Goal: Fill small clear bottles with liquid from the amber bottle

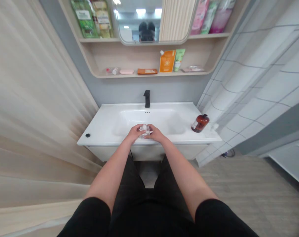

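Observation:
Both hands meet over the front rim of a white washbasin [107, 120]. Between them is a small clear, whitish container [145, 131], too small to make out its exact kind. My left hand [134, 132] grips it from the left with curled fingers. From the right, my right hand [155, 133] closes its fingers on the other side. The container sits above the basin's near edge, in line with the black faucet [147, 98] at the back.
A brown pump-less bottle [200, 123] stands on the basin's right end. A small black round piece [87, 135] lies on the left end. Above, a shelf [129, 75] holds an orange pouch [167, 61], a green tube [179, 60] and several small items. A curtain [36, 98] hangs at left.

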`<action>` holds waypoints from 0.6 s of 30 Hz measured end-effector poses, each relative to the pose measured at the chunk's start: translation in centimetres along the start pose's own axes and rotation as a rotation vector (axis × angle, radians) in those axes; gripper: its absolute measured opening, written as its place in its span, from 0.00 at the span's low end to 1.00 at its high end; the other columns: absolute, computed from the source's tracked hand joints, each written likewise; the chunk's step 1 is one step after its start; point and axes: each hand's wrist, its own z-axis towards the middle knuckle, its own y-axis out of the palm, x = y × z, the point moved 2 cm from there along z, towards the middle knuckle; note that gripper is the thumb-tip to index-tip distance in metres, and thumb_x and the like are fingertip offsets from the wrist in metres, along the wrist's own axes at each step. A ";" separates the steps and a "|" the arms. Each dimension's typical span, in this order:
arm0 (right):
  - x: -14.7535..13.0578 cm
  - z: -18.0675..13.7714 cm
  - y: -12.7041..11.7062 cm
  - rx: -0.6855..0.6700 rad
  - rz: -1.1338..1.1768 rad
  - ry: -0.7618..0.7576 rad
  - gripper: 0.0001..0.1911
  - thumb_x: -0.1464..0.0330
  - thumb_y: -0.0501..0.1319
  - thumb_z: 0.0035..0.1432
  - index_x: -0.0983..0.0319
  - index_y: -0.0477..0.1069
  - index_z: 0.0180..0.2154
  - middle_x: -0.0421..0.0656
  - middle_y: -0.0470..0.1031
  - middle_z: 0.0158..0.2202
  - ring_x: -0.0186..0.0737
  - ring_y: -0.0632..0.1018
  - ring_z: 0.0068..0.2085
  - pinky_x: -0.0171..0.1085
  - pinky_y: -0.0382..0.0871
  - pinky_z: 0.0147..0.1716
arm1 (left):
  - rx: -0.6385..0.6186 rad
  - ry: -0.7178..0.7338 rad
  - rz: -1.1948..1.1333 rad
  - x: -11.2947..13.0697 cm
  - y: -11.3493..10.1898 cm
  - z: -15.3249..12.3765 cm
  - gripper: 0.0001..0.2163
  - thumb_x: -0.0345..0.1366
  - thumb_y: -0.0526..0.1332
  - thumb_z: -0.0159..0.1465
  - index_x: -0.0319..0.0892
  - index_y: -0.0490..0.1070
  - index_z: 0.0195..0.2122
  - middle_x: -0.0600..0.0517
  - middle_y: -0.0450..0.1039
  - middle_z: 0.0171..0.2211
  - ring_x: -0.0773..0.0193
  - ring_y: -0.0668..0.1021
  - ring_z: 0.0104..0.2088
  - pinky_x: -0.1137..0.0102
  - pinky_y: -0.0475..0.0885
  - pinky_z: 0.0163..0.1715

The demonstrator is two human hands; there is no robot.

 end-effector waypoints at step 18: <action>-0.3 0.0 0.0 -0.006 0.001 0.039 0.40 0.56 0.85 0.36 0.54 0.74 0.51 0.42 0.82 0.51 0.50 0.82 0.49 0.49 0.80 0.52 | 0.019 0.023 0.021 0.2 0.1 -0.1 0.31 0.49 0.86 0.46 0.44 0.79 0.47 0.48 0.84 0.46 0.53 0.83 0.47 0.59 0.77 0.54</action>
